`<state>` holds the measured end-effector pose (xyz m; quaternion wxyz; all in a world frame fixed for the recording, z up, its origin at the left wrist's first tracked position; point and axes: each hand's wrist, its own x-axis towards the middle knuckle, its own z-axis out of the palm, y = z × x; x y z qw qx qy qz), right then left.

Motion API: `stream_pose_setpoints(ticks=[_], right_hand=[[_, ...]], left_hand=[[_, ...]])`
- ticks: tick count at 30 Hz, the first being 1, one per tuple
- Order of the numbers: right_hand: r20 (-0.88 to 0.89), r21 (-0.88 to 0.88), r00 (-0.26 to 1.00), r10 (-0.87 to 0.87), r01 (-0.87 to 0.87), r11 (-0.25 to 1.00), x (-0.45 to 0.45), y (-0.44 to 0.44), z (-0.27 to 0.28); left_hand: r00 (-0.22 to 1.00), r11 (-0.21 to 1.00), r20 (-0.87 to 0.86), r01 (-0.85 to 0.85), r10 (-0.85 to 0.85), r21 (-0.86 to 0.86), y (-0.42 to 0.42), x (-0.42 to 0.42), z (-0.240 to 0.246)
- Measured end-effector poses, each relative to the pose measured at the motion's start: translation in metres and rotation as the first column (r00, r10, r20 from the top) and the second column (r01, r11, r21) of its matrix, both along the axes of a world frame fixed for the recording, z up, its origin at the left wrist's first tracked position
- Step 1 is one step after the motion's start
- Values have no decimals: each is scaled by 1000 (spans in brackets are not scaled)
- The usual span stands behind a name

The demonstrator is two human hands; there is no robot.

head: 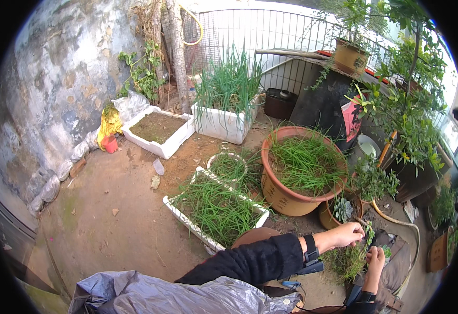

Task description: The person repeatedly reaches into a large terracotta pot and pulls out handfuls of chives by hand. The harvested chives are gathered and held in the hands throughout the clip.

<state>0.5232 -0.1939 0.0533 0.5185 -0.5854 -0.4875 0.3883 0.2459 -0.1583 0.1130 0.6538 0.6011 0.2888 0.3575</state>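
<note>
My left hand (346,234) is at the lower right, its fingers bent and pinched together beside a thin leafy green stem (369,235). Whether they touch the stem is too small to tell. Just below and to the right, my right hand (375,260) has its fingers curled around the lower end of that stem. A low clump of fine green plants (343,262) grows under both hands. Close to my right fingers is a small round-leaved succulent (387,251). A grey-green rosette succulent (342,209) sits in a round pot (327,219) above my left hand.
A large clay-coloured pot (287,200) of grassy shoots stands ahead. White foam boxes (191,225) hold more plants, one with tall scallions (229,86). A yellowish hose (399,221) curves along the right. Grey shiny cloth (166,292) covers my lap.
</note>
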Motion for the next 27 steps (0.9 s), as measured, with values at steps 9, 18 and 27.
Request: stream_pose_setpoints(ticks=[9,18,27], right_hand=[[58,38,997,-43,41,998,-6,-3,1],[85,-21,996,40,-38,999,-10,-5,5],[150,8,985,90,-92,996,-17,-8,3]], left_hand=[[1000,1000,-7,2,-2,-5,-2,-2,4],[1000,1000,-3,-7,7,0,-5,-5,8],[1000,1000,4,-6,6,21,-4,-4,6]])
